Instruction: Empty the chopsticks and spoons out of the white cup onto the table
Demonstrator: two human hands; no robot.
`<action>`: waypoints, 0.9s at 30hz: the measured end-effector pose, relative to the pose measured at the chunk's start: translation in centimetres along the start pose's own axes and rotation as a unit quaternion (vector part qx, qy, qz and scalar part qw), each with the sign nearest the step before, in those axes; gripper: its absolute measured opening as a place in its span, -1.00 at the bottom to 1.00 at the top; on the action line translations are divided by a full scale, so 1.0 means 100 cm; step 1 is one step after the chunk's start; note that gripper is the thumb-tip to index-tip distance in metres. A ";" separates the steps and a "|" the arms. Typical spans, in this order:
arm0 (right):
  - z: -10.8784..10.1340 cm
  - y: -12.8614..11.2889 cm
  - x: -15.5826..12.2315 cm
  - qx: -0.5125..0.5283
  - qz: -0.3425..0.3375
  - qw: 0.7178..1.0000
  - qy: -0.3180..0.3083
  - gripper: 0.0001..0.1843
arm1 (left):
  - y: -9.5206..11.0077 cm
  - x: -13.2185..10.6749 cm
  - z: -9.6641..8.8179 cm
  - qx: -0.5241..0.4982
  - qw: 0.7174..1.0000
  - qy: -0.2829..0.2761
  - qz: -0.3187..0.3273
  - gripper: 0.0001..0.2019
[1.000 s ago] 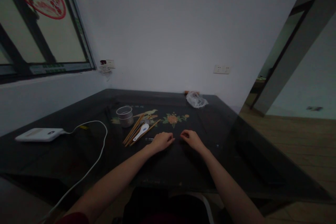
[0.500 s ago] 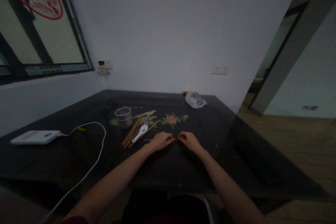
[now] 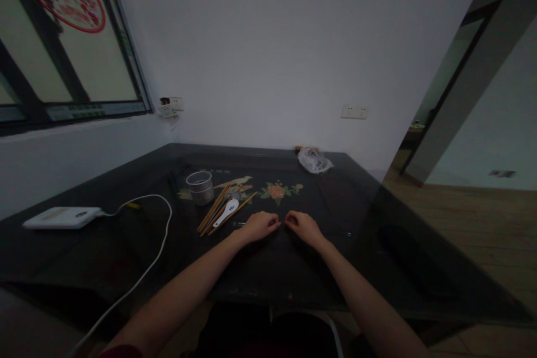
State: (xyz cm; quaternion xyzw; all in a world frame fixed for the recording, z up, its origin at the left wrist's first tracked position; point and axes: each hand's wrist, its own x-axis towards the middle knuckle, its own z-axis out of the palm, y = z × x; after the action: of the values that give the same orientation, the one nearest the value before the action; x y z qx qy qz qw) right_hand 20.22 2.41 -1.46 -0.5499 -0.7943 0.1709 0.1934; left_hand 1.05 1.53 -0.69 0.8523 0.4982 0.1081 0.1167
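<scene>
My left hand (image 3: 262, 226) rests on the dark table (image 3: 268, 274), its fingers curled in and nothing seen in them. Just to its right, a narrow gap away, my right hand (image 3: 304, 226) lies with fingers curled the same way and also looks bare. Left of my left hand, a white spoon (image 3: 227, 211) with a blue mark lies across several wooden chopsticks (image 3: 213, 216). Beside these stands a grey perforated cup (image 3: 200, 189), upright. Neither hand touches the cup, the spoon or the chopsticks.
At the left lies a white power bank (image 3: 62, 218) with a white cable (image 3: 164, 235) running off the front edge. A clear plastic bag (image 3: 314, 161) sits by the wall. A long black object (image 3: 415, 263) is at the right, near the table's edge.
The whole view has shifted very slightly, so everything sits a little further right. Both hands stay in place on the table.
</scene>
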 end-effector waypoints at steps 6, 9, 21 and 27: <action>0.001 0.000 0.000 0.001 -0.004 1.000 -0.004 -0.88 | 0.002 -0.001 -0.002 0.002 1.000 -0.005 -0.011 -0.73; 0.002 0.000 -0.001 -0.005 -0.003 1.000 -0.004 -0.89 | 0.002 -0.001 -0.003 0.006 1.000 -0.007 -0.004 -0.72; 0.000 -0.003 -0.001 -0.004 -0.004 1.000 -0.014 -0.90 | 0.001 -0.002 -0.003 0.013 1.000 -0.001 0.010 -0.74; -0.001 -0.003 -0.001 -0.007 -0.011 1.000 -0.014 -0.91 | 0.003 -0.003 -0.004 0.012 1.000 -0.010 0.000 -0.74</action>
State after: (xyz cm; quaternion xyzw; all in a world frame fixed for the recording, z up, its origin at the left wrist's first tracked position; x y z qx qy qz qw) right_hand 20.00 2.25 -1.26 -0.5403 -0.8040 0.1705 0.1803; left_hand 1.07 1.19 -0.22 0.8544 0.4988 0.0938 0.1113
